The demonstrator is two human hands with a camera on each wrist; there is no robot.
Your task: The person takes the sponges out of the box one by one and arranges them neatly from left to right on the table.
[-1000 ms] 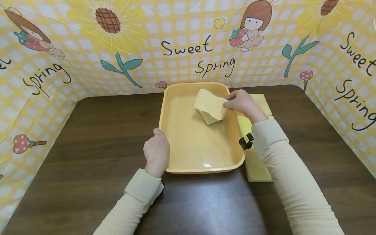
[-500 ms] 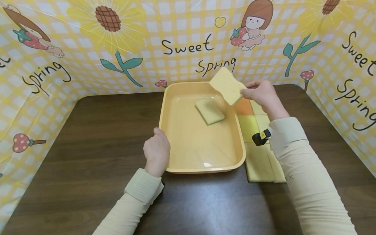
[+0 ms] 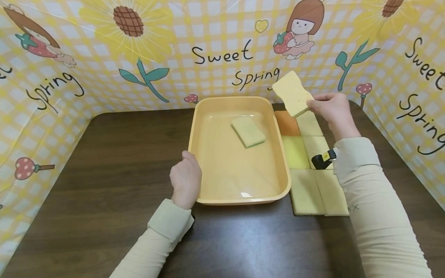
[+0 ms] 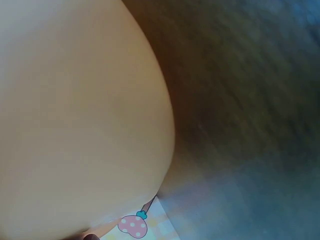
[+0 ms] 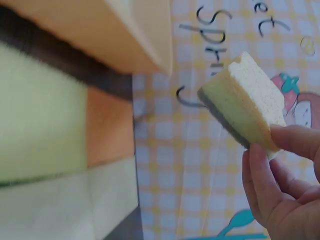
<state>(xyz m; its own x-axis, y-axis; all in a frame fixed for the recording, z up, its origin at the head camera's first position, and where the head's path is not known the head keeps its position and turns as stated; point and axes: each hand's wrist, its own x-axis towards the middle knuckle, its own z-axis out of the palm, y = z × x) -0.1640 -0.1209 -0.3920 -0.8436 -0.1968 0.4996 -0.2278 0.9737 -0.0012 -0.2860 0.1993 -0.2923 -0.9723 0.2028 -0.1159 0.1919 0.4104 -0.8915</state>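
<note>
My right hand (image 3: 333, 110) pinches one end of a pale yellow scouring sponge (image 3: 292, 94), held tilted in the air above the back right of the tray. In the right wrist view, the thumb lies on the sponge's (image 5: 242, 102) light face and the fingers on its darker scouring side. A yellow plastic tray (image 3: 240, 201) stands at the middle of the table, with my left hand (image 3: 185, 179) gripping its left rim. Inside it lies another sponge (image 3: 248, 132), green underneath. The left wrist view shows mostly the left hand's (image 4: 85, 120) skin, its fingers hidden.
Right of the tray, several sponges lie flat in two columns, among them an orange one (image 3: 287, 123), a bright yellow one (image 3: 295, 152) and a pale one (image 3: 307, 192). A patterned cloth (image 3: 222, 23) hangs behind the dark wooden table (image 3: 114, 166).
My right hand has lifted the sponge up and right, out of the tray and past its right rim. The other sponge stays inside. The left hand has not moved.
</note>
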